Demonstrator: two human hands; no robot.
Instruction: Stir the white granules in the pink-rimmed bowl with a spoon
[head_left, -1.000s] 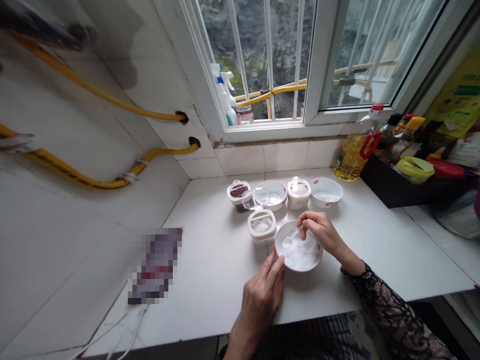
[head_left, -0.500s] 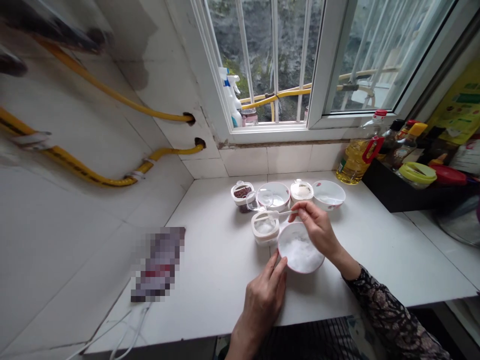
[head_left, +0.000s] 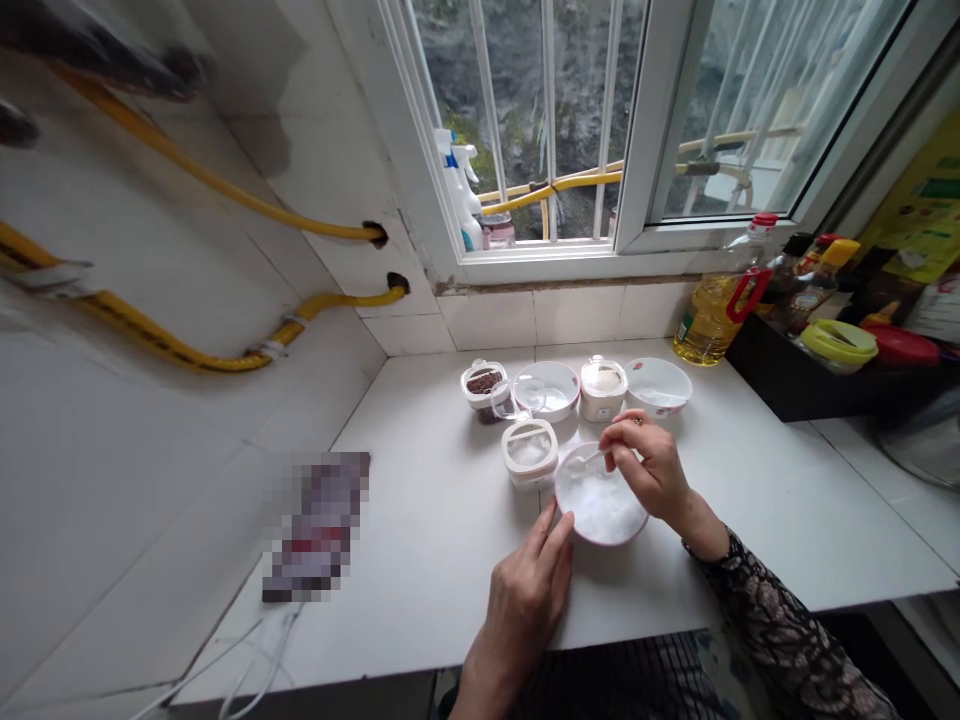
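A bowl of white grains (head_left: 604,505) stands near the middle of the counter. My right hand (head_left: 651,465) is closed on a small white spoon (head_left: 591,457), whose head is over the bowl's far left part. My left hand (head_left: 529,598) rests at the bowl's near left side, its thumb and fingertips against the rim and holding it. Left of the bowl sits a lidded jar (head_left: 530,455) with white contents, its clear lid raised. Behind are a jar of dark red grains (head_left: 486,385), a white bowl (head_left: 551,390), a jar of pale powder (head_left: 604,390) and another white bowl (head_left: 658,387).
An oil bottle (head_left: 705,318) stands by the window, beside a black box (head_left: 780,375) of condiments. A pixelated object (head_left: 319,525) with white cables lies on the left of the counter (head_left: 427,560). Yellow hoses run along the left wall.
My right hand has moved right and slightly down, bringing the spoon from above the jar of white contents to over the bowl of white grains. My left hand has stayed at the rim.
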